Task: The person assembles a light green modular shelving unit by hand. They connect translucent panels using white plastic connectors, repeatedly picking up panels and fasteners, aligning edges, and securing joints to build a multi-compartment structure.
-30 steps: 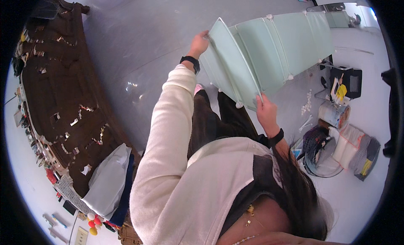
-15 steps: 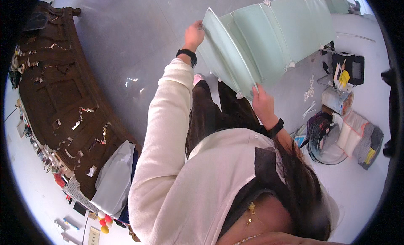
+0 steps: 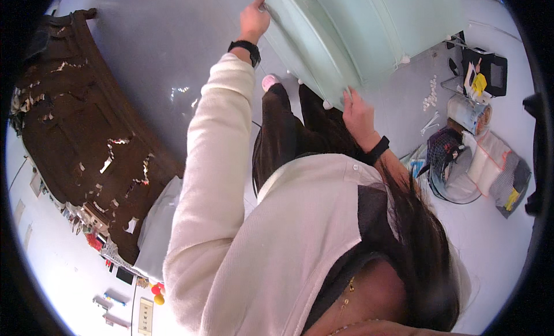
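A long pale green rack [image 3: 375, 38] of panels with white corner connectors stretches from in front of me to the upper right, its far part cut off by the picture's edge. My left hand [image 3: 254, 19] is closed on the upper corner of its near end panel. Lower down, my right hand [image 3: 359, 118] grips the edge at the opposite corner of that same panel. A white connector [image 3: 328, 104] pokes out close to my right fingers. Between the end panel and the other panels lie shadowed hollows.
A carved dark brown wooden piece of furniture [image 3: 86, 128] runs along the left. White small parts [image 3: 430, 93] lie on the grey floor to the right. Beyond them are a black folding chair [image 3: 490, 73], a clear drum-shaped container [image 3: 468, 114] and a pile of bags [image 3: 485, 168].
The rack and both hands stand higher in the picture, with the left hand shifted up and to the left. Both hands keep their hold on the end panel.
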Demonstrator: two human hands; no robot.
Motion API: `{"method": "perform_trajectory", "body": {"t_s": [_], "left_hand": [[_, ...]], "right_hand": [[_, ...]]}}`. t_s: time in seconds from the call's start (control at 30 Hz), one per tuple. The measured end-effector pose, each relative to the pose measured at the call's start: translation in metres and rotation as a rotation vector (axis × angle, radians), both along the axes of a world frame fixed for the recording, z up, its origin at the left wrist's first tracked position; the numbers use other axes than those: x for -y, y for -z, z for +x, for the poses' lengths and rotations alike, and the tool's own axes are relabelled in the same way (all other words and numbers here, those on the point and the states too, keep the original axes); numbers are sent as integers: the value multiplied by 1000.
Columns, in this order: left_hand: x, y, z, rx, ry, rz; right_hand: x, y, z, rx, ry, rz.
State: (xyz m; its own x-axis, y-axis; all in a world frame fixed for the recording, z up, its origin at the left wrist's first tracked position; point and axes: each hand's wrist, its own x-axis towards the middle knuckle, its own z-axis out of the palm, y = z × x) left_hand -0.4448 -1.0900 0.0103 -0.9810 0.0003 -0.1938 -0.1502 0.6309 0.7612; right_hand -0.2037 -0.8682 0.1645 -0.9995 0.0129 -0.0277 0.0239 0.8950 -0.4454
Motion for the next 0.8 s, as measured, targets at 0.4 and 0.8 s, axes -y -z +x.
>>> {"method": "perform_trajectory", "body": {"t_s": [0.4, 0.8], "left_hand": [[4, -6, 10, 121, -33, 100], [0, -5, 12, 102, -54, 44]], "right_hand": [[3, -4, 7, 61, -2, 15], [8, -2, 14, 120, -16, 16]]}}
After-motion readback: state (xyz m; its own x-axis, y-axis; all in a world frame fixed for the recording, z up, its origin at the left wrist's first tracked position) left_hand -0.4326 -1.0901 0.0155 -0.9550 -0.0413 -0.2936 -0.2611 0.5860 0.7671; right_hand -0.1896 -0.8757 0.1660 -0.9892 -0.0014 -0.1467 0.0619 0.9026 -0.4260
